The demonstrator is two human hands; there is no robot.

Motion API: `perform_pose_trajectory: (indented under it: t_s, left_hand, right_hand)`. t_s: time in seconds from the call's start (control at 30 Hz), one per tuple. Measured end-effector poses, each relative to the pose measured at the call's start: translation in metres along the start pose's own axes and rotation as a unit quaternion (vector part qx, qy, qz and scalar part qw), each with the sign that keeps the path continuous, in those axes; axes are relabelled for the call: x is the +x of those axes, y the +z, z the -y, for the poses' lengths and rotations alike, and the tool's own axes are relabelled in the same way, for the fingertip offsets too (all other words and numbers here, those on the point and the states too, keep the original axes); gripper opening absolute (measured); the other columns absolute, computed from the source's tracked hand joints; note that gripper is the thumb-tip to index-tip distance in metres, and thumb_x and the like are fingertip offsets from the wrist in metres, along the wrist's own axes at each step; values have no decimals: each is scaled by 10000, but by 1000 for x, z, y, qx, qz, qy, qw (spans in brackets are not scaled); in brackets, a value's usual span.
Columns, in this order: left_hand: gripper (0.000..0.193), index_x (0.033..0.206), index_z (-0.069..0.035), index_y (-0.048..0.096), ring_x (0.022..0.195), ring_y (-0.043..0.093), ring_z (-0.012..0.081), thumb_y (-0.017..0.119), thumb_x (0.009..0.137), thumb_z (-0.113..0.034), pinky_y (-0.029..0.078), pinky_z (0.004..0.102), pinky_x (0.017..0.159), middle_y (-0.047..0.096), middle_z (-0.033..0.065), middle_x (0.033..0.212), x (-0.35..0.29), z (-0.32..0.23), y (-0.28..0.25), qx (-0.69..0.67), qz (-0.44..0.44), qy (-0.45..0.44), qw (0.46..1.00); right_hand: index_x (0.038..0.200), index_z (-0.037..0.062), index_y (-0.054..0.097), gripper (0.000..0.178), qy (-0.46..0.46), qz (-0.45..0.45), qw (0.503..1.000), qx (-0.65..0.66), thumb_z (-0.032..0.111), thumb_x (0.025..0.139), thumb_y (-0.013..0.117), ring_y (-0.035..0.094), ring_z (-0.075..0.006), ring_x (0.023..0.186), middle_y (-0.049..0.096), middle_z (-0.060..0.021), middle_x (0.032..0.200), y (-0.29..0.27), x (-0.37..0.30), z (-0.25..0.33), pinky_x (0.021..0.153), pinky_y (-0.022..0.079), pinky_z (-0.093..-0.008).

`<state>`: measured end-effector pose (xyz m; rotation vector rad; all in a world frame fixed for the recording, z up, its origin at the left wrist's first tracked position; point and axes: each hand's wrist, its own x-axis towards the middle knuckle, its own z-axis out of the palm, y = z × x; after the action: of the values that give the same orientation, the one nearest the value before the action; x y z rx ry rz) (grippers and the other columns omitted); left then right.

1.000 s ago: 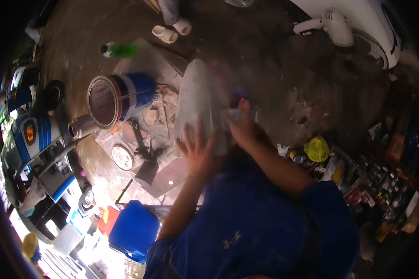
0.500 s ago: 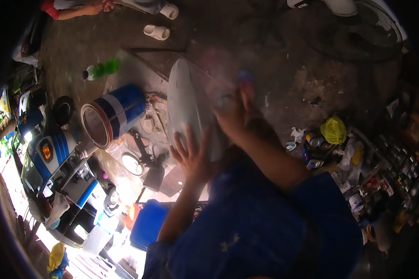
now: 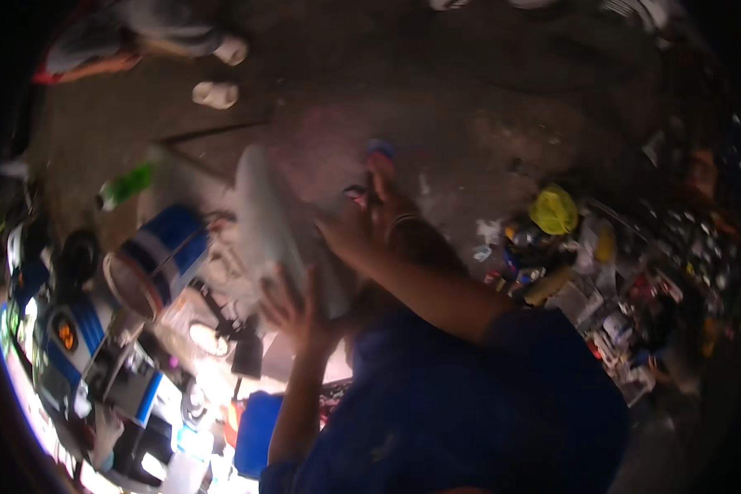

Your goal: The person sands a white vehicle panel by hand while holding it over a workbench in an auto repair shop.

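Note:
A long, pale grey-white tapered panel [image 3: 263,210] stands in front of me, its narrow end pointing away. My left hand [image 3: 295,313] lies flat on its near left part with the fingers spread. At the panel's right side is my right hand [image 3: 350,233], the fingers pointing toward its edge. Blur hides whether these fingers touch the panel or hold anything. A small dark and pink thing [image 3: 355,194] shows just beyond that hand, too smeared to name. My foot [image 3: 380,167] in a blue sandal is farther out on the floor.
A blue and white drum [image 3: 160,259] lies at the left, with a green bottle [image 3: 128,186] beyond it. Vehicle body parts [image 3: 74,333] crowd the left side. Clutter with a yellow-green bag [image 3: 553,210] fills the right. Another person's leg [image 3: 181,33] and white clog [image 3: 216,95] are far left.
The whole view has shifted, so the panel, drum and hands appear farther left and lower. My left hand stays spread on the panel; my right hand remains by its right side.

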<state>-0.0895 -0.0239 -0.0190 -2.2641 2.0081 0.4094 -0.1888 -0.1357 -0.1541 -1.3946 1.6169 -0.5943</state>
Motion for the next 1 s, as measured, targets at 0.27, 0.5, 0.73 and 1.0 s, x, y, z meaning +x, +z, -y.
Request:
perform_pose_trajectory:
  t_s: [0.27, 0.5, 0.73, 1.0]
  left_hand:
    - [1308, 1668, -126, 298, 1542, 202, 581, 840, 648, -741, 207, 721, 1170, 194, 386, 1674, 8, -6, -5, 3, -36, 3, 999]
    - [1222, 1662, -196, 304, 1535, 215, 591, 826, 680, -702, 217, 744, 1166, 209, 376, 1671, 11, -5, -2, 14, -13, 4, 1000]
    - [1069, 1642, -241, 349, 1524, 260, 587, 767, 747, -649, 236, 740, 1169, 264, 354, 1663, 1, -7, -2, 23, -42, -28, 998]
    - [1039, 1670, -259, 310, 1531, 264, 570, 742, 785, -592, 249, 737, 1164, 263, 346, 1669, 6, -8, -1, 25, -49, -11, 998]
  right_hand:
    - [1012, -34, 678, 378, 71, 100, 953, 276, 333, 954, 750, 704, -326, 849, 706, -199, 892, -29, -56, 7, 812, 539, -455]
    - [1070, -47, 693, 376, 119, -26, 985, 124, 291, 926, 775, 709, -424, 950, 729, -259, 1010, 7, 96, 8, 822, 549, -453]
    - [1463, 7, 578, 546, -228, 182, 947, 137, -63, 923, 603, 490, -409, 1458, 540, -249, 1522, -73, -41, -6, 1188, 427, -492]
    - [1590, -79, 317, 683, -125, 247, 934, 226, 158, 1002, 570, 218, -556, 1550, 300, -358, 1628, -41, -7, 8, 1270, 206, -607]
